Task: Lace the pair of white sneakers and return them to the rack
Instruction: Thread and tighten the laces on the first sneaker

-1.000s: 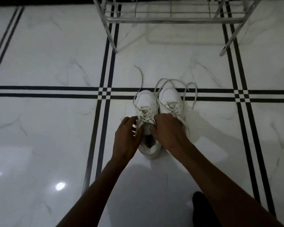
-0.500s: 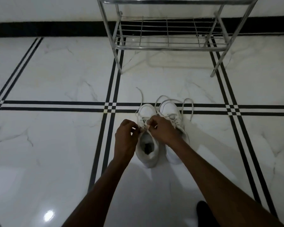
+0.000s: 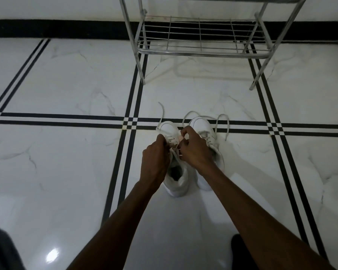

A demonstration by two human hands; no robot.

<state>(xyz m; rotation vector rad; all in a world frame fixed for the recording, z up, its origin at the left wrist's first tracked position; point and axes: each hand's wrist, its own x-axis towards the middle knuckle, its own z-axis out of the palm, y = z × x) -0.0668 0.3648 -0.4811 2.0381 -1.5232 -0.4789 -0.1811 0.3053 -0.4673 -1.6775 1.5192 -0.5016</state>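
Two white sneakers stand side by side on the floor, toes pointing away from me. Over the left sneaker [image 3: 177, 181], my left hand [image 3: 156, 158] and my right hand [image 3: 196, 150] each pinch a strand of its white lace [image 3: 176, 141] above the tongue. The right sneaker [image 3: 202, 126] stands partly hidden behind my right hand and forearm. Its loose lace [image 3: 221, 123] loops out onto the tiles. One free end of the left sneaker's lace [image 3: 161, 110] trails forward past the toe.
A metal shoe rack [image 3: 200, 50] with wire shelves stands on the white marble floor [image 3: 66, 94] beyond the sneakers, against a wall with a black skirting [image 3: 57, 29]. Black double lines cross the tiles. Dark shapes, cut off by the frame, show at bottom left [image 3: 2, 248] and bottom right [image 3: 240, 250].
The view has tilted up, so more of the rack shows. Both hands have shifted from the sneaker's collar toward its toe and drawn together on the lace.
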